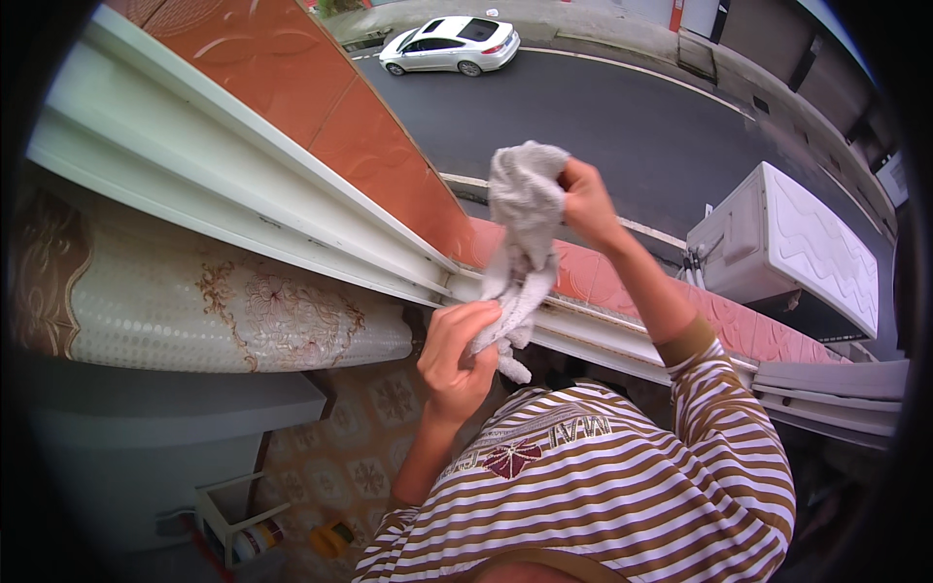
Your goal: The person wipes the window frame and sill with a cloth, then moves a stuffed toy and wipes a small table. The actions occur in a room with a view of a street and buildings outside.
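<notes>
A crumpled light grey cloth (526, 211) hangs between my two hands, above the tiled window ledge and the white window frame's track (583, 331). The fingers of my right hand (589, 200) pinch its upper end, which is bunched over the outer side of the ledge. Lower down, nearer my body, my left hand (459, 357) grips the cloth between thumb and fingers. Its loose lower end dangles beside that hand, over the inner side of the frame. The middle of the cloth looks twisted and shows darker marks.
Outside the window, a white outdoor air-conditioner unit (791, 248) stands at the right. Below runs a road with a white car (450, 45). Patterned tiles (240, 313) cover the wall at left. On the floor are a small rack (237, 521) and a yellow object (332, 539).
</notes>
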Demonstrator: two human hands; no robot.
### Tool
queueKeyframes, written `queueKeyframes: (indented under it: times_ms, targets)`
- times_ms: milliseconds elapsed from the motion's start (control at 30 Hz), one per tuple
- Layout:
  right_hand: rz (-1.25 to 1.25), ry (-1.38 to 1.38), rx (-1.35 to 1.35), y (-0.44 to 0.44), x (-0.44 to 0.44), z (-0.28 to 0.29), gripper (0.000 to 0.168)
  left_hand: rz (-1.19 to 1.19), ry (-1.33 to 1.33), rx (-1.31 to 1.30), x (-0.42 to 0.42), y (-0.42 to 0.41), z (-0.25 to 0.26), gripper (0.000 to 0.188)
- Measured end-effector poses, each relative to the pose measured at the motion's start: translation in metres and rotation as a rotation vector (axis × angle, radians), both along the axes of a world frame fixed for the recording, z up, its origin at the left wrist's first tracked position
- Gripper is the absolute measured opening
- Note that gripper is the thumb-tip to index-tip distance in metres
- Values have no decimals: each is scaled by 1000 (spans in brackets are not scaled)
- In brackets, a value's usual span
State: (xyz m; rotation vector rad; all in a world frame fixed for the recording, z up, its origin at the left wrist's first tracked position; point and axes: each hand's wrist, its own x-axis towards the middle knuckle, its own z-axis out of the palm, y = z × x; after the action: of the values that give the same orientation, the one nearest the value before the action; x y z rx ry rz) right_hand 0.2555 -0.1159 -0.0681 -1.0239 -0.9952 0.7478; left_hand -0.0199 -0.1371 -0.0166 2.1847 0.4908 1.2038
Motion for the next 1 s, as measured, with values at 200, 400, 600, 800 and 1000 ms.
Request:
queueKeyframes:
  times_ms: [200,400,600,800,1000]
  targets:
    - [20,-296,126,77,-82,-52,26,138,52,75,-16,-1,-11,35]
    - [97,-327,-262,122,-73,-122,16,269,72,-7,-22,-3,-34,35]
    - [89,-738,-112,113,-91,-79,18,317,142,-11,-12,-5,-36,34]
    - [206,-725,-555,122,-83,-72,18,253,211,66,3,9,-23,34]
    - [182,-645,-591,135,-77,-100,16,250,200,26,11,9,-29,35]
